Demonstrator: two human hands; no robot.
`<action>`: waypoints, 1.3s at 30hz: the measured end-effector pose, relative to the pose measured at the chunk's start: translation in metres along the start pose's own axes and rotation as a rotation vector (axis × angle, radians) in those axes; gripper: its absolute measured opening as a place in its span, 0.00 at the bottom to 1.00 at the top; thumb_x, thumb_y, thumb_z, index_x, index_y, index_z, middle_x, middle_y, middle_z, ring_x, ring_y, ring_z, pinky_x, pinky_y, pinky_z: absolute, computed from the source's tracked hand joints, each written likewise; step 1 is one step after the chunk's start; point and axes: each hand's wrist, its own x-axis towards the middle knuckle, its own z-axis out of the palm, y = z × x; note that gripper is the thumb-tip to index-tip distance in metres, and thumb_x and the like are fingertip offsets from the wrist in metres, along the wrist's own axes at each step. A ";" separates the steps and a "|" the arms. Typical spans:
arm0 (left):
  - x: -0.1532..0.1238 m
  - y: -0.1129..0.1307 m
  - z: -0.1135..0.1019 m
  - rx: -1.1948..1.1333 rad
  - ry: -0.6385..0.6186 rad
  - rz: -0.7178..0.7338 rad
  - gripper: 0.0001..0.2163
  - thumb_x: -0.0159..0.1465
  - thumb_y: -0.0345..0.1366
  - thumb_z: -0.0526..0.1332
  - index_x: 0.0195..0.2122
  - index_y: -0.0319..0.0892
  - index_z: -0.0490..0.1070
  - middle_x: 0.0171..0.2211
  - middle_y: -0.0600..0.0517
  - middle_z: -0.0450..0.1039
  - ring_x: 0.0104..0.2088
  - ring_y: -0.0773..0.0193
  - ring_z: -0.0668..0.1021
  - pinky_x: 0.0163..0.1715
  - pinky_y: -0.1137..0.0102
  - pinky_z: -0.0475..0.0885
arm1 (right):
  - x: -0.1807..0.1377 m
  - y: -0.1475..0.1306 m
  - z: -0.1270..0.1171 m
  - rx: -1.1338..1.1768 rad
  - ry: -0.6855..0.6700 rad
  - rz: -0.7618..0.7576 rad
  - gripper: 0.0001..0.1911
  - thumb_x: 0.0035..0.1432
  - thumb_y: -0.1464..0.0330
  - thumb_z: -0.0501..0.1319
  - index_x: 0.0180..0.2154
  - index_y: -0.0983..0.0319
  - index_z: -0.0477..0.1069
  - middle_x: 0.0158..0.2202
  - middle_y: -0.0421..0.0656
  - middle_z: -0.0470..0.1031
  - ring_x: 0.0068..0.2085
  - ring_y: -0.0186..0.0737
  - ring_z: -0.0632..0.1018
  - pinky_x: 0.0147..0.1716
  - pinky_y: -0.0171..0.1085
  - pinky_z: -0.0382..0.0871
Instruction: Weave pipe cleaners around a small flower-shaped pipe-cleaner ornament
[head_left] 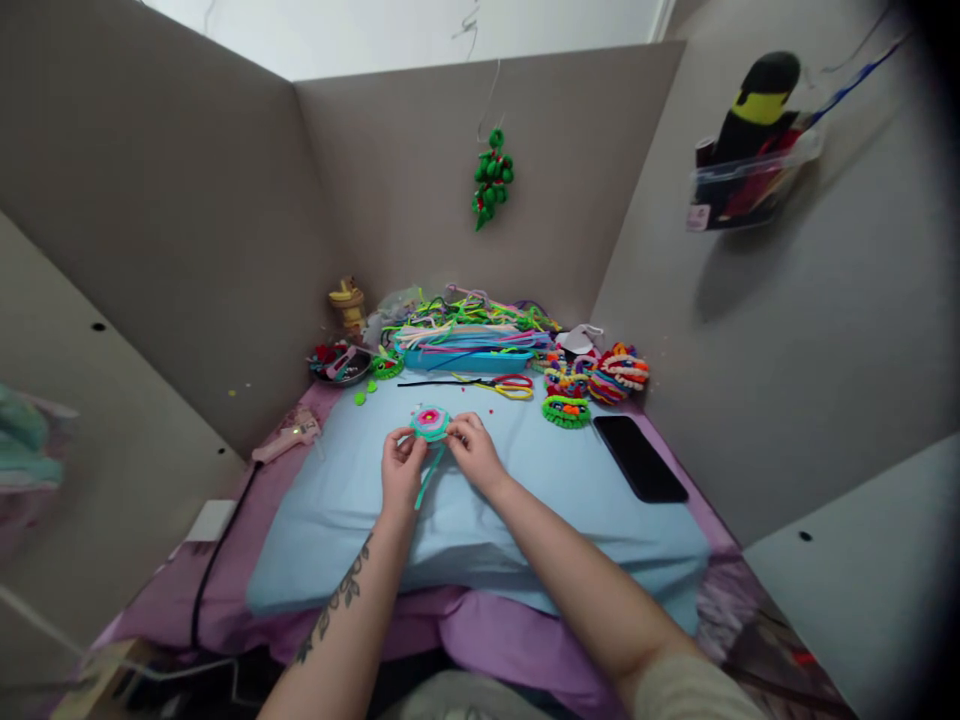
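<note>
Between my two hands is a round pipe-cleaner coil (430, 422), with a yellow and pink centre, paler rings and a turquoise outer ring. A loose turquoise pipe-cleaner end (427, 482) hangs down from it toward me. My left hand (403, 465) pinches the coil's left edge between thumb and fingers. At the right edge, my right hand (474, 448) grips it with thumb and fingertips closed. Both hands are just above the light blue cloth (337, 520). The fingertips partly cover the coil's rim.
Scissors (514, 386) with red and yellow handles lie beyond the coil. Behind them, a blue tray (469, 360) holds many pipe cleaners. Finished fuzzy pieces (567, 410) and a black phone (640, 459) are on the right; a pink glue gun (289, 438) with a black cord lies left.
</note>
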 end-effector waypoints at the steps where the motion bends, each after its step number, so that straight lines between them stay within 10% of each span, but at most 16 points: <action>1: 0.000 0.001 0.000 -0.004 -0.009 -0.012 0.20 0.49 0.40 0.69 0.43 0.43 0.67 0.29 0.54 0.74 0.28 0.68 0.76 0.32 0.72 0.70 | -0.001 -0.001 -0.001 0.004 -0.001 0.012 0.06 0.52 0.73 0.58 0.31 0.59 0.72 0.37 0.43 0.65 0.38 0.39 0.70 0.36 0.37 0.67; 29: -0.005 0.008 0.006 0.055 -0.157 0.007 0.24 0.51 0.38 0.68 0.49 0.42 0.70 0.40 0.48 0.76 0.40 0.61 0.77 0.41 0.69 0.70 | 0.005 -0.001 -0.004 0.391 0.026 0.336 0.11 0.46 0.59 0.63 0.27 0.61 0.73 0.34 0.40 0.68 0.28 0.33 0.67 0.29 0.34 0.63; 39: -0.002 0.008 0.005 0.055 -0.168 -0.056 0.21 0.48 0.39 0.70 0.43 0.41 0.73 0.47 0.44 0.73 0.40 0.59 0.77 0.37 0.68 0.72 | 0.005 0.009 -0.005 0.490 0.039 0.394 0.05 0.42 0.65 0.66 0.24 0.60 0.76 0.39 0.41 0.71 0.40 0.39 0.71 0.44 0.37 0.62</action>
